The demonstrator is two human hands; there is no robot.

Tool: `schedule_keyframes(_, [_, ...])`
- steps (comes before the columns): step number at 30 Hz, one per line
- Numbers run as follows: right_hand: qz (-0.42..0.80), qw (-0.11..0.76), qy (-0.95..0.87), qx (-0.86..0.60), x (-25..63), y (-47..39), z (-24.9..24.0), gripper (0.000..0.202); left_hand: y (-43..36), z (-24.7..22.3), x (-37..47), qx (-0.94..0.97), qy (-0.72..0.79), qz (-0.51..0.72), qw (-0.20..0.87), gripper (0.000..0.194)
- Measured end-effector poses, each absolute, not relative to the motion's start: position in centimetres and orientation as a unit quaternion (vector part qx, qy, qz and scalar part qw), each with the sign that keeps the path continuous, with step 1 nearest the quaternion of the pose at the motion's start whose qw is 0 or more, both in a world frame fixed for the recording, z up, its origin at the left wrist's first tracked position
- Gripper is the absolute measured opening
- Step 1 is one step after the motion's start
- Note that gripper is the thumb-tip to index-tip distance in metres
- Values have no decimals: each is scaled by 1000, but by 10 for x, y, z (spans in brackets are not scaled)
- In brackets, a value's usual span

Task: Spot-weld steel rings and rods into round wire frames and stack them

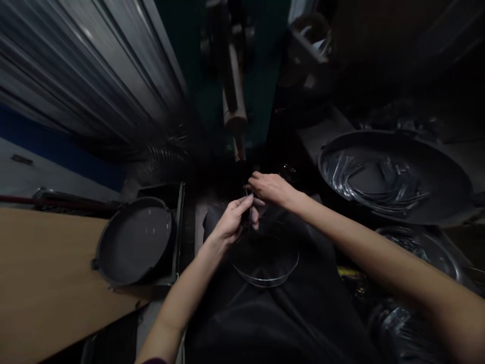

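A thin wire ring (265,281) hangs in a loop over the dark cloth on the lap, its upper part lost in shadow near the hands. My left hand (237,217) is closed at the top of the loop, thumb and fingers pinched on the wire. Just above and to the right, my right hand (267,187) has its fingertips pressed together close to the left fingertips; what lies between them is too small and dark to make out. Beyond both hands stands a machine with a pale cylindrical part (235,119) pointing down.
To the left, a round dark tray (134,242) rests beside brown board (45,283). At the right, a large dark basin (435,177) holds coiled wire loops (341,177), with another basin (450,258) below. Long metal strips (94,65) stand upper left.
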State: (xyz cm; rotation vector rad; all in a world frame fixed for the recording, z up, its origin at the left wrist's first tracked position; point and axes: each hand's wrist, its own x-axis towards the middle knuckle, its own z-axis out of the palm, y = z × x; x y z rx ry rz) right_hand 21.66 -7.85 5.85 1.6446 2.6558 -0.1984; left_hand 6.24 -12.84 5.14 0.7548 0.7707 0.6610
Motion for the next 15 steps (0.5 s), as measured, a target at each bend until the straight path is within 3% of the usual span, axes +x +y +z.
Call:
schedule_keyframes(3, [-55, -8, 841, 539, 236, -84, 46, 36, -124, 51, 62, 371, 357, 253, 819, 39])
schedule_keyframes(8, [-60, -54, 848, 524, 245, -86, 31, 36, -118, 53, 63, 443, 413, 339, 720, 28])
schedule_keyframes(11, [-84, -72, 824, 555, 237, -98, 36, 39, -114, 55, 67, 472, 404, 330, 710, 23])
schedule_keyframes(15, [-161, -181, 749, 617, 231, -139, 42, 45, -103, 56, 71, 439, 377, 299, 759, 27])
